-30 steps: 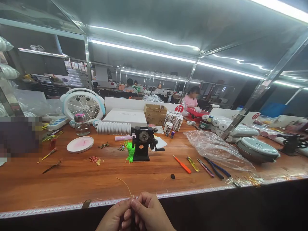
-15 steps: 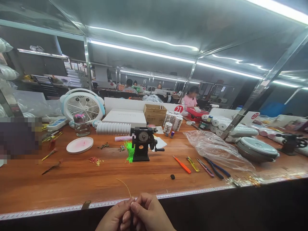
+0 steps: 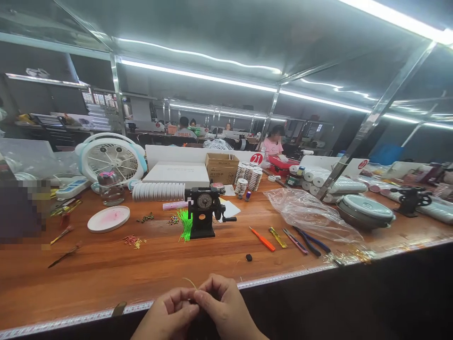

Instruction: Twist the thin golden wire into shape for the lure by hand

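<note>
My left hand (image 3: 169, 314) and my right hand (image 3: 226, 309) meet at the near edge of the wooden workbench (image 3: 148, 269), fingertips pinched together. Between them they hold a thin yellow wire (image 3: 191, 283) whose short free end curves up and left over the bench edge. A tape measure strip (image 3: 71, 321) runs along that edge just in front of my hands. Farther back stands a black hand-crank winder (image 3: 203, 212) with a bunch of green wires (image 3: 184, 225) beside it.
An orange tool (image 3: 262, 240), yellow tool (image 3: 278, 237) and pliers (image 3: 311, 242) lie right of centre, near a plastic bag (image 3: 311, 215) and a lidded pot (image 3: 364, 212). A fan (image 3: 110, 158), white dish (image 3: 108, 219) and white boxes (image 3: 177, 174) sit behind. Other people work at far benches.
My hands have risen a little in view and the wire's free end looks shorter; the camera has shifted slightly right and down, so the bench items sit farther left.
</note>
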A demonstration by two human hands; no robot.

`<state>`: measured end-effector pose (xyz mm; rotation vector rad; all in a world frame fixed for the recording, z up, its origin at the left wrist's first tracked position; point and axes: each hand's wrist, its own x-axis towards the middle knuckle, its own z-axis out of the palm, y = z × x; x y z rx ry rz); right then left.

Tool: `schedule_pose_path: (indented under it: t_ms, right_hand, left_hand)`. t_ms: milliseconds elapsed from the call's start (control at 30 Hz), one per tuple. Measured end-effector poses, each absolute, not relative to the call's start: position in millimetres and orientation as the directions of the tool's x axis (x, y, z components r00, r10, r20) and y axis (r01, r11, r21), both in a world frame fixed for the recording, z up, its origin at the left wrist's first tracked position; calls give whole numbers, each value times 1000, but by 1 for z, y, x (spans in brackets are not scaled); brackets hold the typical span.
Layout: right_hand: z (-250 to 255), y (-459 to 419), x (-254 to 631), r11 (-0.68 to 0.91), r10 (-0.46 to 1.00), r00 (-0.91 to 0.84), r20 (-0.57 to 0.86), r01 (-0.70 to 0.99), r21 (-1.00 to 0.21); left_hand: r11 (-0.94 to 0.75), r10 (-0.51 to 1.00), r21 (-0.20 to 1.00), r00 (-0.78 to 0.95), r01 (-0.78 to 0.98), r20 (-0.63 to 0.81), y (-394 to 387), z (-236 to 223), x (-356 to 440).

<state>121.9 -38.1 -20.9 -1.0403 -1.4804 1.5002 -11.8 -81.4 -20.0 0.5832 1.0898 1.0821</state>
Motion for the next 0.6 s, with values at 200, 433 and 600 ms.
schedule_pose_path:
  t_ms: [200,433,600]
  right_hand:
    - [-24,-44,125,-44,905,-421,-55,37,-998]
    - [-32,-51,128,-44,855,-514,-76,75,-996]
    - [-10,-40,148,-52,811,-582,-58,26,-998]
  left_hand:
    - [282,944,910,-82,-304,-320,-70,0,-23]
    - [323,939,862,18,-391,-343,-68,18,-20]
    - [357,932,891,163,-279,-323,-72,15,-22]
